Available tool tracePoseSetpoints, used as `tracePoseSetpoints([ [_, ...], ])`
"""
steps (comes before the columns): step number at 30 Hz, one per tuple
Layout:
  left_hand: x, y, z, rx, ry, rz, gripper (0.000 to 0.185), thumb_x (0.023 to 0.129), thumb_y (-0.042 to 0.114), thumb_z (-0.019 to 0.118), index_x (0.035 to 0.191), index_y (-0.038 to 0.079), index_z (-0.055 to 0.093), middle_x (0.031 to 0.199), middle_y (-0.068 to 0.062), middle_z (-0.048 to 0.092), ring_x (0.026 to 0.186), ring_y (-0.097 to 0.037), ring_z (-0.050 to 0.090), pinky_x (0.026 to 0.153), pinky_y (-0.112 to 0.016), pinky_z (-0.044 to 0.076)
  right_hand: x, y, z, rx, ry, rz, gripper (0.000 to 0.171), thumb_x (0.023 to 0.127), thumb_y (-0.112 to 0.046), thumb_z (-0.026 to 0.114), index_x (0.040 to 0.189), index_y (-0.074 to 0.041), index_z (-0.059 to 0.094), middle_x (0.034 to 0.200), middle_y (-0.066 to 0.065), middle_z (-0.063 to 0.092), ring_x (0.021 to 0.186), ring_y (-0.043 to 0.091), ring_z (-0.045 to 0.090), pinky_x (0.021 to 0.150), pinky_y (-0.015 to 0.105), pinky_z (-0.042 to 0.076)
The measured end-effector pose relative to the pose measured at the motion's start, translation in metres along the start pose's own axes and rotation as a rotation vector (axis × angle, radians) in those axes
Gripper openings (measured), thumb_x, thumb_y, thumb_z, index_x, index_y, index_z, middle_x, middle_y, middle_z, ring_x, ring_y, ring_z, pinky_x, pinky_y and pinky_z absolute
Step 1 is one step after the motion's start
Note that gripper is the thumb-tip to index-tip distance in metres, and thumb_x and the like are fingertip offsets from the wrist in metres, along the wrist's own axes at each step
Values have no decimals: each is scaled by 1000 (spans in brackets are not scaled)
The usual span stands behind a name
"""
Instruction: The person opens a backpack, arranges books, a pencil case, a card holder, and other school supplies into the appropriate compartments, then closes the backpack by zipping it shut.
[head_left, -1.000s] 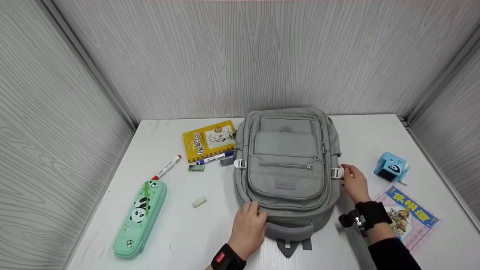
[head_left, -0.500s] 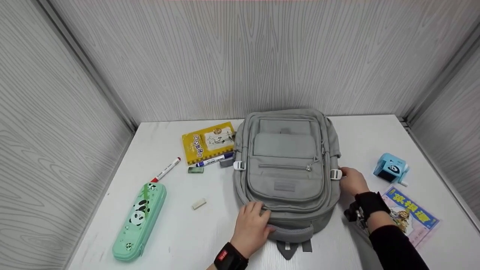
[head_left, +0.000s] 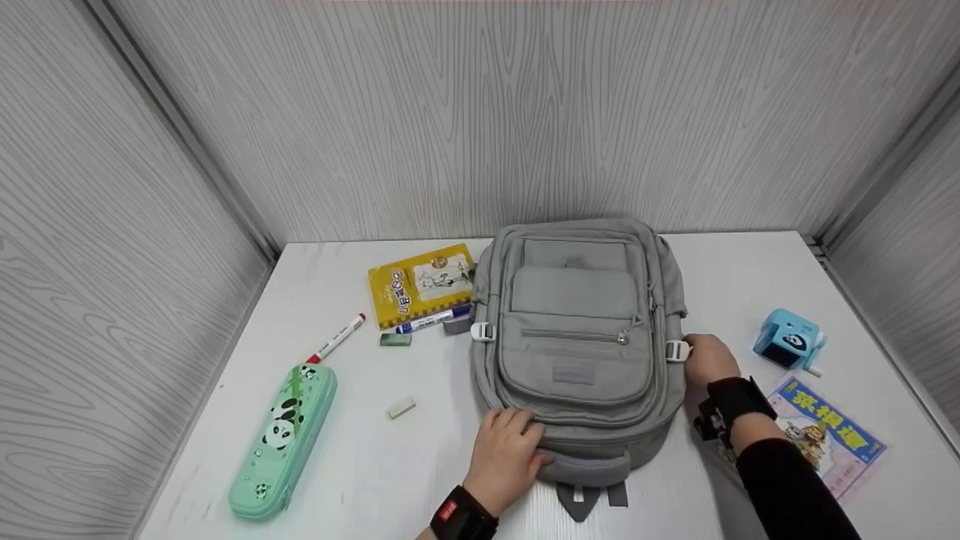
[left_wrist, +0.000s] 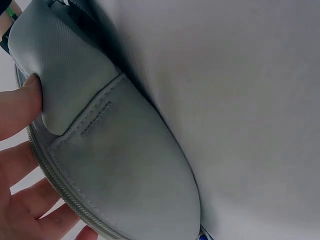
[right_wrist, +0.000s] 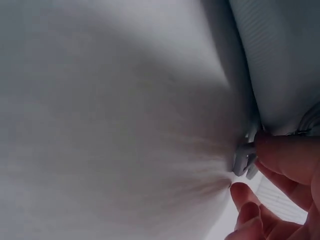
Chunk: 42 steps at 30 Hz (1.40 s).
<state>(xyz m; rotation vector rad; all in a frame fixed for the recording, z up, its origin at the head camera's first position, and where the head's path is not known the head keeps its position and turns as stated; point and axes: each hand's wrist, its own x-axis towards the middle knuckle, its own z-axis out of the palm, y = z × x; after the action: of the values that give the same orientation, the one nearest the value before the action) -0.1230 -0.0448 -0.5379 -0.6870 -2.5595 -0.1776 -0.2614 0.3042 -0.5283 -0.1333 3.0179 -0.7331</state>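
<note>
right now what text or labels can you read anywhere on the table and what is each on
Nothing can be quoted with confidence.
Yellow book: dark characters down its cover, too small to read.
Blue-bordered book: large yellow characters across the top, too blurred to read.
Grey backpack: sewn patch on the front pocket, no legible text.
Blue-capped marker: print on the barrel, too small.
Red tag on the band at the left hand: unreadable.
Green pencil case: panda pictures only.
</note>
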Motion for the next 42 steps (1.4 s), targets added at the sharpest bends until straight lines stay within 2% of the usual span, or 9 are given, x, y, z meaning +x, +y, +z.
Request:
tracePoseSetpoints([
  [4,0,0,4,6,17,16,38,74,48,78,102,22,72,106,5,71,98,-13,64,92,-35,45,-4,1,-2,10,8,10,18,88,-5,51,90,9,61,82,27,63,69,35,56,64,45,46],
  [7,-1,1,6,15,27,16,38,74,46,79,102,22,73,106,5,74,96,-13,66,92,-35,45,-9,0,-5,23,16,14,15,89,-10,54,83,3,57,73,18,58,63,26,50,58,36,38],
  [10,0,1,8,19,31,9,34,73,43,80,99,22,74,107,5,75,95,-14,67,91,-35,45,-15,-4,-7,39,41,11,14,90,-9,53,84,2,57,73,15,58,63,24,50,58,33,37],
  [14,0,3,8,32,40,0,28,71,43,80,91,23,73,106,5,75,93,-14,68,89,-35,46,-23,-8,-10,48,80,6,14,89,-8,53,89,4,61,77,18,62,66,26,53,60,34,39],
  [20,1,7,9,64,38,-19,21,69,40,82,82,24,75,105,5,77,88,-13,68,87,-33,45,-34,-9,-12,33,93,6,15,88,-8,55,94,5,62,81,19,65,69,26,56,62,35,42],
  [26,3,11,8,96,42,-34,11,71,31,83,77,24,78,101,5,77,80,-13,67,83,-34,45,-46,-10,-11,21,94,5,14,89,-8,57,94,4,63,83,18,66,72,26,59,64,37,44],
  [34,4,12,11,106,68,-42,5,74,29,79,73,25,77,98,6,77,76,-13,67,78,-34,44,-65,-17,-14,39,95,9,12,89,-8,57,92,2,63,80,15,66,70,23,58,63,34,43],
  [42,5,13,11,118,64,-45,6,76,28,74,72,25,78,97,6,77,73,-13,66,75,-32,41,-87,-26,-16,58,76,15,9,90,-6,59,90,0,64,78,10,65,69,18,55,62,32,43],
])
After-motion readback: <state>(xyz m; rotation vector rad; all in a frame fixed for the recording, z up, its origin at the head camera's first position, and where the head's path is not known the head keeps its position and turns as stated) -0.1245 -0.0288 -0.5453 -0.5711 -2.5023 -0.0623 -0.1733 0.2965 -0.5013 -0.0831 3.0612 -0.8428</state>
